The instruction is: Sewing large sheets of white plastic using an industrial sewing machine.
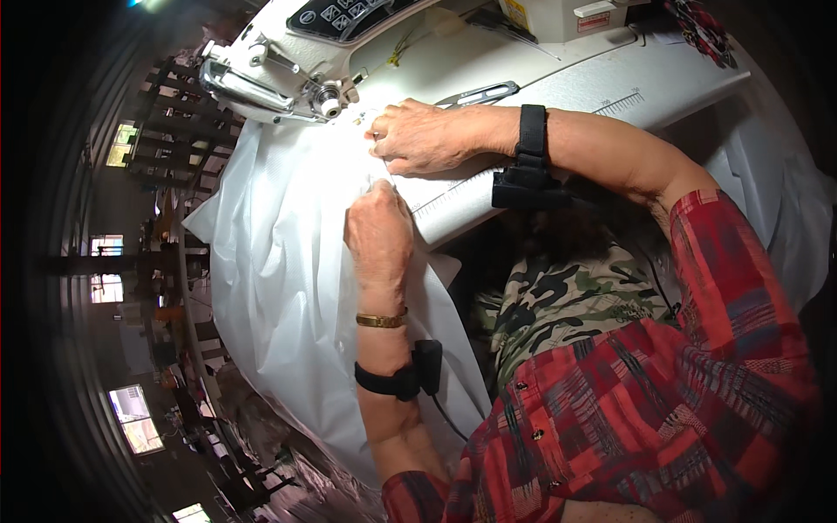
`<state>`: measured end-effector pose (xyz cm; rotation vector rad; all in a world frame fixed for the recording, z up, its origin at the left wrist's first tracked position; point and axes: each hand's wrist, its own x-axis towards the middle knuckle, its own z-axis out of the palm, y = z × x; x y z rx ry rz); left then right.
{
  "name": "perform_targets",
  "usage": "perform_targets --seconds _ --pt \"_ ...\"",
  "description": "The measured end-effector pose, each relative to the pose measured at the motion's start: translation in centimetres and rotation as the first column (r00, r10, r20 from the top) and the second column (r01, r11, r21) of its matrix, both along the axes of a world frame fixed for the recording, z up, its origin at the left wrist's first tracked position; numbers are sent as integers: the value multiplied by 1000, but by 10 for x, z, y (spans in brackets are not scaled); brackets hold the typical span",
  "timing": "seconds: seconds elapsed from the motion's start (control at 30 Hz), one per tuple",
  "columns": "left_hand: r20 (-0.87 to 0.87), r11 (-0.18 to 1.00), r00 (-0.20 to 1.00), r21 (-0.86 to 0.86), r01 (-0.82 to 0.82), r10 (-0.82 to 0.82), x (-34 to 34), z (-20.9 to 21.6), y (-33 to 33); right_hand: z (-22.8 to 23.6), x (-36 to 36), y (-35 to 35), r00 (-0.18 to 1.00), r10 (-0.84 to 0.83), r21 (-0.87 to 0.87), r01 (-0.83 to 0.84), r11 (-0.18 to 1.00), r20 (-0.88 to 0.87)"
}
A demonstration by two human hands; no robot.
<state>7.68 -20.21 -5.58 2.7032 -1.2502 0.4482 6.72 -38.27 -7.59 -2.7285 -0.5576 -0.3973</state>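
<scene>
A large white sheet (288,253) of thin, creased material hangs over the left end of a sewing machine (488,48) and runs up under its head. My left hand (381,228), with a gold watch at the wrist, is closed on the sheet's edge, fingers pinched just in front of the machine head. Close beyond it, my right hand (425,137) bends its fingers down onto the same material beside the needle area. Glare from the lamp washes out the fingertips and the sheet there. The needle cannot be made out.
Behind my right hand a pair of metal thread snips (479,94) lies on the machine bed (558,109), which carries a printed ruler scale. A dark button panel (340,16) tops the machine. Yellow thread ends (398,52) lie near its arm. More pale sheeting (776,183) hangs at the right.
</scene>
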Motion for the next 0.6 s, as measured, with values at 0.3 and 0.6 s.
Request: perform_targets --seconds 0.3,0.6 --pt "34 999 998 4 47 -47 37 -1 -16 6 7 -1 989 -9 -45 2 999 -147" --pt "-84 998 994 -16 -67 66 -11 10 0 2 9 -9 995 86 198 -73 977 -58"
